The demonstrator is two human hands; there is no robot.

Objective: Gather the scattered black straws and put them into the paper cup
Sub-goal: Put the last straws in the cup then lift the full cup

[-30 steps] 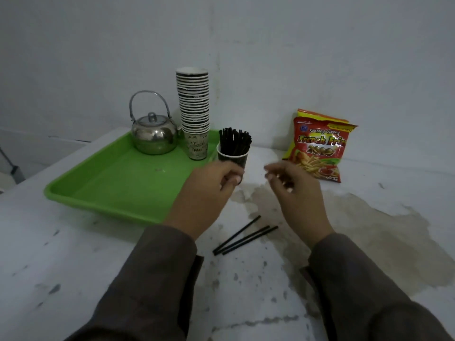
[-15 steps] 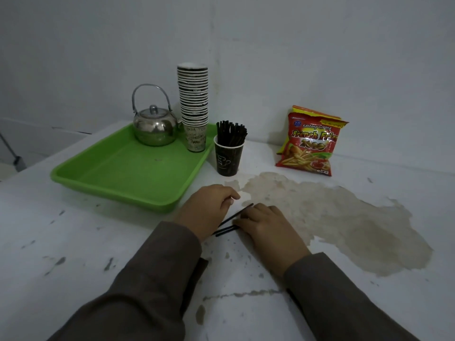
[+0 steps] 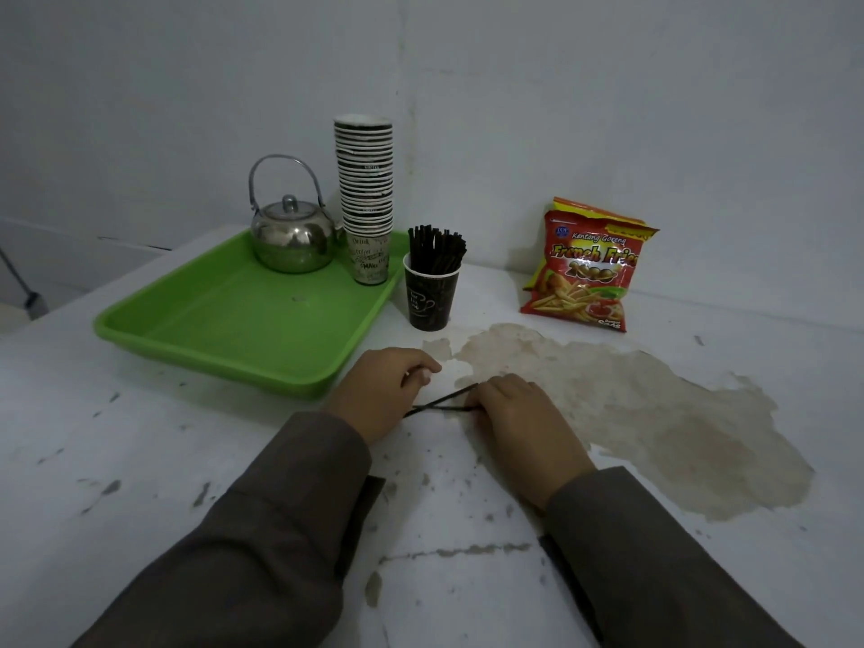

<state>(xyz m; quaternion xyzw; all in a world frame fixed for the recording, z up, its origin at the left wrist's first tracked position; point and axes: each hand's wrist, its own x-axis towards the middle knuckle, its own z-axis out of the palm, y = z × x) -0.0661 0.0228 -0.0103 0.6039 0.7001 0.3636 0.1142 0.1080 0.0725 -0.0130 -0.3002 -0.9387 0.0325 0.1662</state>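
A dark paper cup (image 3: 431, 296) stands on the white table beside the green tray, with several black straws (image 3: 435, 249) upright in it. A few loose black straws (image 3: 444, 402) lie crossed on the table between my hands. My right hand (image 3: 519, 416) rests on the table with its fingers pinched on the right ends of those straws. My left hand (image 3: 385, 390) sits just left of them, fingers curled, with the straws' left ends tucked under it. I cannot tell whether the left hand grips them.
A green tray (image 3: 187, 339) at the left holds a steel kettle (image 3: 292, 236) and a tall stack of paper cups (image 3: 366, 198). A red snack bag (image 3: 586, 268) leans on the back wall. A brown stain (image 3: 645, 413) spreads across the table at right.
Both hands came down from near the cup to the loose straws on the table. The right hand has closed on the straws, which now cross each other.
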